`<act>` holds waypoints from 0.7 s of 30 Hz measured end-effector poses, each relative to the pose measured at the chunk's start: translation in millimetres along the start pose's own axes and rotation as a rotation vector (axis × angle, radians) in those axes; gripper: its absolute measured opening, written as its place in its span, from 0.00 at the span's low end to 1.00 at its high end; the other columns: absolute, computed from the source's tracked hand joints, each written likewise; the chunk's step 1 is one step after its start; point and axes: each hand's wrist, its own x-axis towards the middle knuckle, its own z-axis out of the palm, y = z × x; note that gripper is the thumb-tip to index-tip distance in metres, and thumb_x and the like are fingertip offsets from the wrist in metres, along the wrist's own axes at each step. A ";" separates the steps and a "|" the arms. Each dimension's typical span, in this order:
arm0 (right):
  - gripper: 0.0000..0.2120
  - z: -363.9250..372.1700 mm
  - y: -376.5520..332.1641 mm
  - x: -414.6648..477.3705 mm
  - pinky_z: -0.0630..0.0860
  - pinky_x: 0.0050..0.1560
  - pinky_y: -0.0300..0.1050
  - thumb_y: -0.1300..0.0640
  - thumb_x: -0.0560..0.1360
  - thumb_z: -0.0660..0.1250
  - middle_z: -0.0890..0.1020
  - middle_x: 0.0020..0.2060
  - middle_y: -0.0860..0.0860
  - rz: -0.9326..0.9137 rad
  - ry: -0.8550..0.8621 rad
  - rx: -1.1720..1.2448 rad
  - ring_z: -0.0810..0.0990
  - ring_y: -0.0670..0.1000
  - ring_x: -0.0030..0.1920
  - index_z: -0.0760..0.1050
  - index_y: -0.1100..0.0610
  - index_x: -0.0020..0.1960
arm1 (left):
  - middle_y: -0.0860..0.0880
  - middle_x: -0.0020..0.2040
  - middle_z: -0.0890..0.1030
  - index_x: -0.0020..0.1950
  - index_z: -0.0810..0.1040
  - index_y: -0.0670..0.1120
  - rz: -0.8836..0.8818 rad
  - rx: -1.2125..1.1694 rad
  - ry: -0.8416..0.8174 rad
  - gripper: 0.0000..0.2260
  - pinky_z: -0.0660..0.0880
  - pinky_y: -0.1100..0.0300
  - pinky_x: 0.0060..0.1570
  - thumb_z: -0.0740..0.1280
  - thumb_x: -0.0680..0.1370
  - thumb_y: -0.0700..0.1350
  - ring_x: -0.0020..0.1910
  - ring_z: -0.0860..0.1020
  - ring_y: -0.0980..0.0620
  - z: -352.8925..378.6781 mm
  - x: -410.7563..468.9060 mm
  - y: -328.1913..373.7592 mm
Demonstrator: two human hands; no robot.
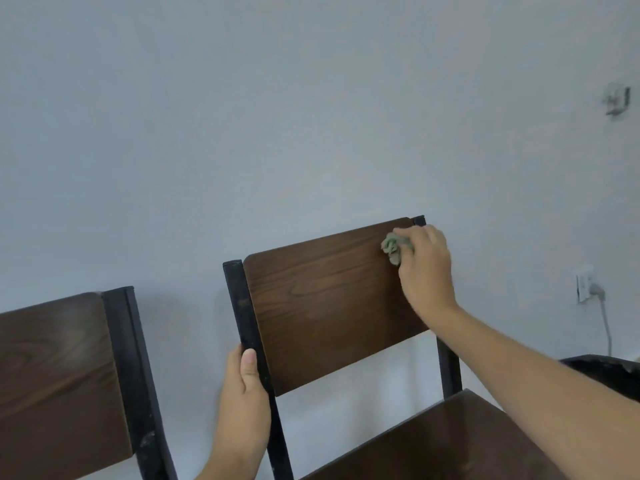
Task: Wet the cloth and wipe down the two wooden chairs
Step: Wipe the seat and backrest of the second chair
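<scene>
The right hand (425, 268) is closed around a small green cloth (394, 247). The cloth is scrunched into a lumpy ball. It is pressed on the top right corner of the near chair's backrest (329, 299). The backrest is a flat brown wood board with wavy grain lines and rounded corners. It looks smooth and tilts a little.

The left hand (242, 393) grips the black post (247, 327) at the left edge of that backrest, with the thumb lying flat on the front. The post is straight, square-edged and looks like metal. Low on the right is the chair's dark brown wood seat (457, 441).

A second chair (65, 375) stands just beside it on the left, with the same brown board and a scuffed black post. Behind both is a plain pale wall (277, 116).
</scene>
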 end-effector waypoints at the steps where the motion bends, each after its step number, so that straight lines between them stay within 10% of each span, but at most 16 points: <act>1: 0.11 -1.5 5.9 16.8 0.78 0.61 0.53 0.67 0.81 0.64 0.80 0.52 0.55 0.114 0.047 -0.025 0.77 0.53 0.56 0.81 0.58 0.58 | 0.47 0.65 0.77 0.76 0.69 0.49 -0.001 -0.001 -0.002 0.22 0.67 0.55 0.66 0.47 0.87 0.54 0.67 0.74 0.47 -0.8 -1.6 2.0; 4: 0.10 -1.2 17.4 2.8 0.75 0.57 0.40 0.66 0.81 0.65 0.80 0.52 0.55 0.059 0.027 -0.063 0.76 0.53 0.57 0.81 0.60 0.59 | 0.49 0.68 0.75 0.77 0.67 0.50 -0.031 0.023 -0.042 0.23 0.66 0.50 0.73 0.46 0.87 0.55 0.71 0.72 0.47 -3.5 -5.1 4.1; 10: 0.13 3.0 -7.5 -114.5 0.84 0.50 0.47 0.67 0.78 0.70 0.79 0.51 0.53 0.102 -0.037 0.009 0.78 0.49 0.52 0.81 0.58 0.61 | 0.51 0.78 0.70 0.81 0.62 0.55 -0.084 0.013 -0.148 0.24 0.63 0.44 0.77 0.46 0.86 0.59 0.78 0.67 0.46 -14.4 -4.6 3.1; 14: 0.16 20.2 -88.4 -191.2 0.84 0.49 0.42 0.61 0.74 0.76 0.82 0.53 0.52 -0.141 -0.420 0.059 0.80 0.50 0.53 0.82 0.57 0.62 | 0.47 0.71 0.76 0.79 0.67 0.54 -0.225 -0.030 -0.287 0.20 0.72 0.45 0.72 0.53 0.87 0.55 0.69 0.75 0.45 -39.4 -1.2 1.6; 21: 0.11 12.7 -209.0 -245.2 0.81 0.55 0.37 0.63 0.80 0.68 0.81 0.54 0.47 0.219 -0.684 0.400 0.80 0.43 0.53 0.80 0.52 0.60 | 0.45 0.58 0.82 0.65 0.80 0.45 -0.233 0.205 -0.270 0.13 0.83 0.51 0.55 0.64 0.84 0.48 0.55 0.83 0.47 -158.1 -61.1 -4.3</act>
